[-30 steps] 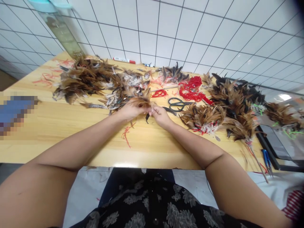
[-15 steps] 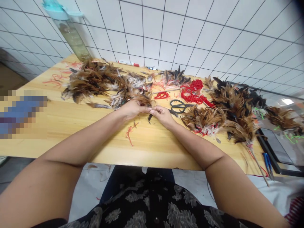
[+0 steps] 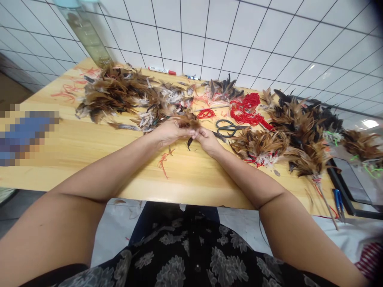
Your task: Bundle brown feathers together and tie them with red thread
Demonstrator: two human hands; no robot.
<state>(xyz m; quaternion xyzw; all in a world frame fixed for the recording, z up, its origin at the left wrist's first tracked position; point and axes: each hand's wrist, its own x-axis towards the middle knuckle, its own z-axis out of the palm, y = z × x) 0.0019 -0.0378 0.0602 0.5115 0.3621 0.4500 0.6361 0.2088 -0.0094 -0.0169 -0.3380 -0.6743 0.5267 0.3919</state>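
Bunching up a small feather bunch [image 3: 187, 118] looks to be the step in hand, prob. w/ its quill ends being set together. It sits approx. mid-bench [image 3: 98, 157], just above the top, betw. the L hand [image 3: 171, 132] & R hand [image 3: 207, 141]. L fingers are clamped on the bunch, thumb nearest the wearer; R fingers are pinched together at its 4 o'clock end, tips about touching the L thumb. Can't tell if the R pinch has quills only or thread too; too small. A dark feather [image 3: 189, 143] hangs below the fingertips at approx. 7 o'clock.

Clock dial centred on the hands, 12 = tiled wall [image 3: 215, 44]: big feather heap [image 3: 109, 93] at 10, small red coil [image 3: 206, 114] at 1, red thread hank [image 3: 245, 107] at 2, black scissors [image 3: 226, 128] at 3, tied bunch [image 3: 260, 146] w/ red thread just past 3, loose thread scrap [image 3: 162, 162] betw. 7 & 8.

Next move, I'd judge, calls for a firm L pinch so nothing fans out, quill ends kept level, R fingers free to adjust. Main risk: thin quills slipping or twisting if the L grip eases; the feathers should handle light & springy.
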